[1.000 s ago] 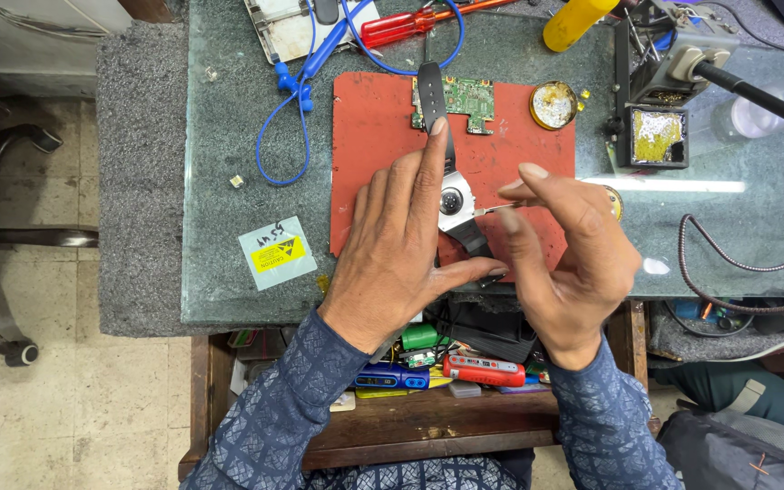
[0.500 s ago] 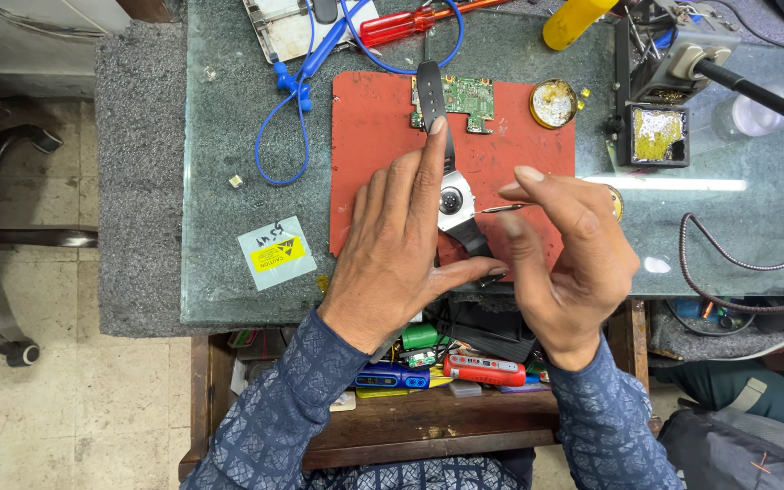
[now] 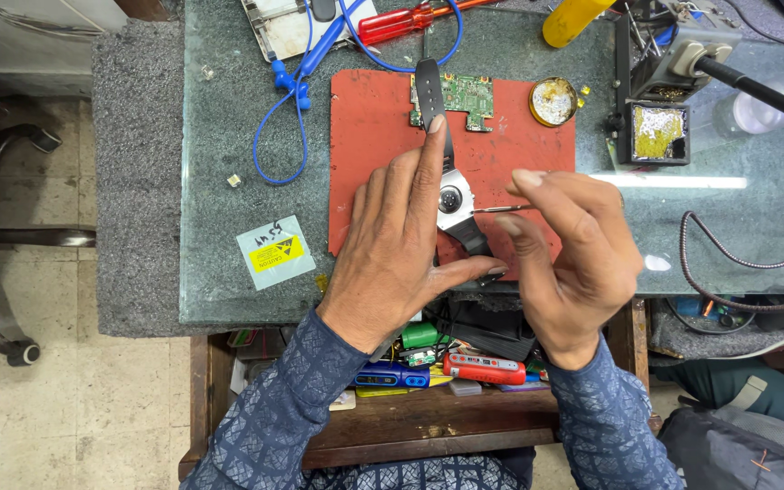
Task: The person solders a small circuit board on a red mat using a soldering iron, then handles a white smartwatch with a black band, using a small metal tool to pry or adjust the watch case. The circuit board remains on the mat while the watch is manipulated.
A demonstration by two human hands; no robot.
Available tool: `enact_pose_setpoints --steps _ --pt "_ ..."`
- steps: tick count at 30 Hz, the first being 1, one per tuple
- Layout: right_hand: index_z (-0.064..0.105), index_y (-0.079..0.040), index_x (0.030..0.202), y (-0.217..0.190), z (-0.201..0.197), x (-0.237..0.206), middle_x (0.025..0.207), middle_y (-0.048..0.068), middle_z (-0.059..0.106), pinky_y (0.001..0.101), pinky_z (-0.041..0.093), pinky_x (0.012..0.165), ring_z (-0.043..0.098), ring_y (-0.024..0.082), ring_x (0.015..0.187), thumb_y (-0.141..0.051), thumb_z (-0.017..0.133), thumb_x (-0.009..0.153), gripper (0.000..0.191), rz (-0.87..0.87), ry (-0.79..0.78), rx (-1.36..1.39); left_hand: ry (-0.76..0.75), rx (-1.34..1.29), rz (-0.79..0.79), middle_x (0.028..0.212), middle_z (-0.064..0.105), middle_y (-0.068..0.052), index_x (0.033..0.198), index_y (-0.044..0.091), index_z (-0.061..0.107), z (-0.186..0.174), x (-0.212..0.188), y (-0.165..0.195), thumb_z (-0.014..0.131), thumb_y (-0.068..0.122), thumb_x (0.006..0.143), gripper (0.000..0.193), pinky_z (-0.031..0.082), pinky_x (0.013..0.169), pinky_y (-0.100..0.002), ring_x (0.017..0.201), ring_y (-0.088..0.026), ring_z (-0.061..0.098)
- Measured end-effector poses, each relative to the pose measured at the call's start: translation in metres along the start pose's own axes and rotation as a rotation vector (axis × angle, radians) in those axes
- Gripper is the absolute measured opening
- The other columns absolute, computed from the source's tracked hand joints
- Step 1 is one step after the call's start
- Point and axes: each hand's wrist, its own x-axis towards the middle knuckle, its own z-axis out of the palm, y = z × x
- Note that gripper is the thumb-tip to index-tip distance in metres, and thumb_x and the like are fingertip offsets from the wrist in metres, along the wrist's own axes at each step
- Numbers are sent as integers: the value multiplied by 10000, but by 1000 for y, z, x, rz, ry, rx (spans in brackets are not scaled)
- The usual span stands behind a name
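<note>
On the red rubber mat [image 3: 374, 163], the left hand [image 3: 401, 245] presses flat on a silver round smartwatch with black straps [image 3: 454, 195], gripping nothing; the right hand [image 3: 569, 263] pinches a thin metal tool [image 3: 499, 210].

A red mat [image 3: 383, 154] lies on the grey-green speckled table [image 3: 220, 109], with a green board [image 3: 465, 93], a black-strapped silver watch [image 3: 451, 195], a blue cable [image 3: 288, 118], a red screwdriver [image 3: 401, 20], a yellow bottle [image 3: 573, 20], a yellow-and-white sticker [image 3: 274, 252] and blue diamond-patterned sleeves [image 3: 292, 408].
</note>
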Motion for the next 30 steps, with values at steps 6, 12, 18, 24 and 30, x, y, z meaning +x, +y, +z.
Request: enact_pose_setpoints --steps 6,12,18,24,30 --pt "662 -8 1279 -4 0 2 1027 105 703 283 524 864 660 202 958 101 701 991 310 41 5 57 -5 1 -1 1343 477 -149 1613 2 150 1 0 0 897 587 700 1317 442 1049 -467 1164 -323 521" --pt "664 -5 1267 -2 1 3 1050 134 679 295 522 857 659 206 946 74 760 941 349 35 10 29 8 8 10 1362 474 -149 1616 5 149 1 0 0 895 580 706 1310 440 1056 -463 1190 -324 520" --pt "652 4 1336 5 -2 -7 1025 119 716 283 532 872 682 184 953 115 716 1019 342 34 -18 35 -4 2 1 1361 476 -150 1612 3 147 2 0 0 893 585 695 1318 441 1048 -465 1179 -325 520" --pt "579 14 1401 9 2 -12 1094 119 672 272 587 964 705 170 1032 104 607 1156 262 122 45 270 7 27 13 1354 477 -150 1612 -11 146 1 0 1 876 618 714 1317 444 1047 -462 1171 -326 519" --pt "476 -9 1390 1 -2 2 1068 81 614 260 533 892 632 137 981 46 548 1100 303 222 20 313 6 28 16 1339 483 -151 1614 -11 161 -1 1 2 864 627 725 1300 446 1038 -459 1154 -321 520"
